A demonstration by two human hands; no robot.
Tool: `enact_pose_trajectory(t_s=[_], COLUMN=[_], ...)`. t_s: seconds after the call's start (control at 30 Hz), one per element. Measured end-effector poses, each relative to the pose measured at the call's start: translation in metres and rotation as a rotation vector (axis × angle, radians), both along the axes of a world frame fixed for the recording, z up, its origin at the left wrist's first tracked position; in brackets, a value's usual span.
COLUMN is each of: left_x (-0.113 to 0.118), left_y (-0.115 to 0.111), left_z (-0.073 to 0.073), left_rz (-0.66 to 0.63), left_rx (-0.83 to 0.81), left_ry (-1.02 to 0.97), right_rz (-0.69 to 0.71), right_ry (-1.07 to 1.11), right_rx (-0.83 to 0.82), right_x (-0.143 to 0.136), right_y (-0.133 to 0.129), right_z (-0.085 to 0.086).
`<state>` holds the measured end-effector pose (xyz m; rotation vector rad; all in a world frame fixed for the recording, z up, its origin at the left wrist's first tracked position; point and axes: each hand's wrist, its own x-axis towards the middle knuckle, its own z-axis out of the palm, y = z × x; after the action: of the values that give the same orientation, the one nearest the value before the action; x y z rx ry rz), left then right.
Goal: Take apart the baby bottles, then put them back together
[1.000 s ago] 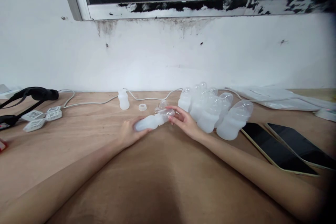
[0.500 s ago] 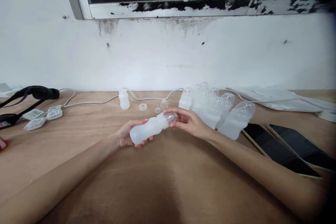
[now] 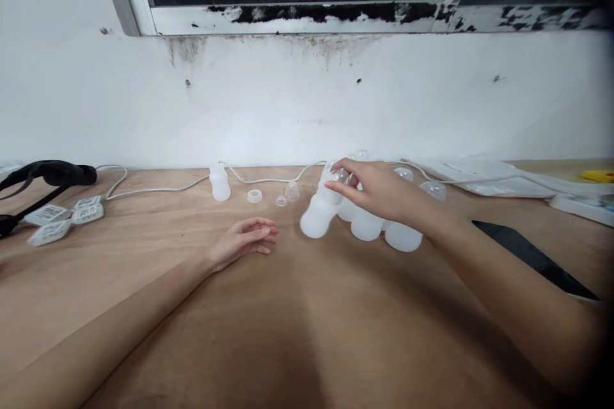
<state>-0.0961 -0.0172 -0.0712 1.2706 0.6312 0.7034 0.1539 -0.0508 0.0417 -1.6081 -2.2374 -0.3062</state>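
Note:
My right hand [image 3: 367, 185] grips a frosted white baby bottle [image 3: 317, 217] by its clear cap, the bottle tilted with its base toward me. Behind and beside it stand several more baby bottles [image 3: 403, 236] with clear domed caps, partly covered by my right hand and forearm. My left hand [image 3: 244, 243] rests near the table's middle, fingers loosely curled and apart, holding nothing. Beyond it are an uncapped bottle [image 3: 220, 183], a clear collar ring [image 3: 254, 196], a nipple [image 3: 281, 200] and a clear domed cap [image 3: 291, 190].
A pale cable [image 3: 158, 192] runs along the wall. Small labelled packets [image 3: 50, 232] and a black strap-like device [image 3: 57, 172] lie at left. At right are a dark flat panel [image 3: 532, 255], a clear plastic bag [image 3: 484, 176] and a yellow object [image 3: 599, 176].
My left hand has let go of the bottle. My right hand has carried it by its cap rightward to the group of bottles. The view has shifted slightly.

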Motion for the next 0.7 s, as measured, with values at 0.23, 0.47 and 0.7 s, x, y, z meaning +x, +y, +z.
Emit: enact_pose_trajectory(t_s=[0.23, 0.47, 0.7], left_x=[-0.001, -0.001, 0.000], left_y=[0.003, 0.000, 0.001], left_z=[-0.002, 0.001, 0.000], left_rz=[-0.015, -0.019, -0.026], left_rx=[0.032, 0.026, 0.068], left_ry=[0.003, 0.017, 0.036], right_rz=[-0.274, -0.296, -0.202], right_ry=[-0.358, -0.378, -0.334], right_rx=[0.058, 0.137, 0.218], right_x=[0.003, 0.007, 0.012], right_y=[0.005, 0.014, 0.013], right_z=[-0.006, -0.012, -0.013])
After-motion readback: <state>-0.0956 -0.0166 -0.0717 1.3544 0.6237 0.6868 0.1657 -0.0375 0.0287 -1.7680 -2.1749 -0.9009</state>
